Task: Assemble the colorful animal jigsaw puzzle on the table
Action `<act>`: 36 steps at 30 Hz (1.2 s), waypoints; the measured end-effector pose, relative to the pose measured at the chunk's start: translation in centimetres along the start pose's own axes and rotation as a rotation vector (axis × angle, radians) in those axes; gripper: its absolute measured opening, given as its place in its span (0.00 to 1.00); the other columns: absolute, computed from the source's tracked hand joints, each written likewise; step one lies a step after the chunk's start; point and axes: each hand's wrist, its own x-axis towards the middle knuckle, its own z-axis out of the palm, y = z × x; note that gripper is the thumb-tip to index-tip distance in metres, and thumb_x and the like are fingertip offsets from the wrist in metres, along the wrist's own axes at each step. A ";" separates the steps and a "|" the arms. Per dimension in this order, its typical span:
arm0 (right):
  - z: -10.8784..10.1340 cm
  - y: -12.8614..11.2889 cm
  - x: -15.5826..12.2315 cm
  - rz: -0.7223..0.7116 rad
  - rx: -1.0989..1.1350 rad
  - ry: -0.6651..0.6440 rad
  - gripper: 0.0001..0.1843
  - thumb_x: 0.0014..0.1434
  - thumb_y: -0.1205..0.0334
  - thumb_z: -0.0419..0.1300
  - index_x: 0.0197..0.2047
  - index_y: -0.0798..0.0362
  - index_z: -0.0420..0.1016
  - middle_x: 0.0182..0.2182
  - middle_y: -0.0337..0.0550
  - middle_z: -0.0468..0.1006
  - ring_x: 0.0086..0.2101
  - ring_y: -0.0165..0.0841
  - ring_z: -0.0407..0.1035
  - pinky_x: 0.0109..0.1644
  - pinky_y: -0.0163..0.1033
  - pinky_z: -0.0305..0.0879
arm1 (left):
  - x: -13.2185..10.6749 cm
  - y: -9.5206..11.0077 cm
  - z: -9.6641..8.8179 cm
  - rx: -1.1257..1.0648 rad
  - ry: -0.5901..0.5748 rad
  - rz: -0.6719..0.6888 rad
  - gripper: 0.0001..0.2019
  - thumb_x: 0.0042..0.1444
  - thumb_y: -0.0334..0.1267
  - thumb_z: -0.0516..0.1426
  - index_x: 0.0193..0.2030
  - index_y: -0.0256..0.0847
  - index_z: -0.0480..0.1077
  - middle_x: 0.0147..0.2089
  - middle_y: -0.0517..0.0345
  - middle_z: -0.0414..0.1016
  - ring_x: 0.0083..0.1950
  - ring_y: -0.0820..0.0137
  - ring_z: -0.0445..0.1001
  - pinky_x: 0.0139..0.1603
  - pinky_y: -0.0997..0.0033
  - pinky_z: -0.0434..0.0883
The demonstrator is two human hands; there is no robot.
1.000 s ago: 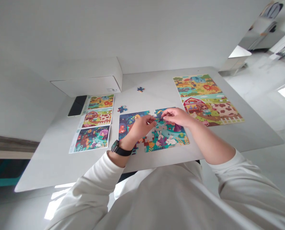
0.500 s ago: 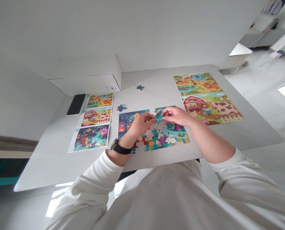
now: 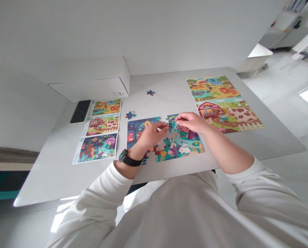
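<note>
A partly assembled forest jigsaw puzzle, with rabbits and purple plants, lies on the table under my hands. A teal puzzle piece is between my fingertips near the puzzle's upper middle. My right hand pinches its right side with thumb and forefinger. Curled over the left section, my left hand has thumb and fingers closed at the piece's left edge. What they grip, if anything, is hidden. Gaps show the pale tabletop in the puzzle's middle and along its lower edge.
Two loose puzzle pieces, one nearer and one farther, lie behind the puzzle. At left are a printed picture sheet, a black phone and a white box. An assembled safari-and-farm puzzle lies at right.
The teal piece has shifted slightly and sits more level with the right section of the puzzle. My right fingers have moved a little; my left hand stays nearly in place.
</note>
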 end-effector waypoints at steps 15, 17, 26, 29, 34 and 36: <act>0.3 -0.7 -0.3 0.017 0.065 -0.095 0.19 0.63 0.45 0.72 0.49 0.49 0.81 0.33 0.39 0.79 0.29 0.30 0.70 0.31 0.35 0.67 | -0.1 0.4 0.0 -0.335 -0.033 -0.164 0.14 0.58 0.48 0.67 0.42 0.43 0.72 0.27 0.63 0.74 0.23 0.74 0.69 0.21 0.75 0.65; 0.1 -0.8 -0.3 0.023 0.069 -0.122 0.18 0.60 0.47 0.73 0.47 0.49 0.81 0.33 0.39 0.79 0.28 0.30 0.69 0.30 0.35 0.66 | -0.1 0.5 0.1 -0.390 -0.026 -0.179 0.14 0.57 0.49 0.67 0.41 0.44 0.70 0.27 0.64 0.73 0.23 0.74 0.68 0.20 0.75 0.65; -0.5 0.5 0.4 0.021 0.041 -0.090 0.13 0.57 0.54 0.76 0.43 0.49 0.84 0.33 0.41 0.83 0.30 0.32 0.73 0.34 0.37 0.70 | -0.4 0.2 0.0 -0.045 -0.072 -0.074 0.12 0.60 0.49 0.65 0.39 0.43 0.76 0.30 0.61 0.77 0.28 0.71 0.72 0.29 0.72 0.67; -0.6 0.6 0.4 0.055 -0.013 -0.090 0.09 0.57 0.59 0.74 0.42 0.49 0.85 0.31 0.40 0.83 0.27 0.31 0.72 0.31 0.37 0.68 | -0.5 0.0 -0.1 0.155 -0.035 0.051 0.11 0.63 0.47 0.64 0.44 0.42 0.80 0.39 0.56 0.83 0.33 0.68 0.75 0.38 0.69 0.71; -0.4 0.7 0.6 0.047 -0.197 -0.060 0.04 0.56 0.67 0.71 0.36 0.49 0.85 0.30 0.38 0.84 0.29 0.32 0.74 0.35 0.38 0.67 | -0.5 -0.3 -0.1 0.254 -0.027 0.145 0.10 0.65 0.41 0.63 0.50 0.42 0.82 0.52 0.50 0.85 0.42 0.63 0.80 0.51 0.64 0.76; -0.4 0.7 0.7 0.020 -0.269 -0.043 0.06 0.55 0.69 0.71 0.36 0.48 0.86 0.30 0.38 0.85 0.32 0.34 0.76 0.38 0.38 0.68 | -0.6 -0.3 -0.1 0.268 -0.048 0.179 0.12 0.65 0.42 0.64 0.52 0.43 0.82 0.54 0.50 0.84 0.45 0.62 0.80 0.54 0.63 0.77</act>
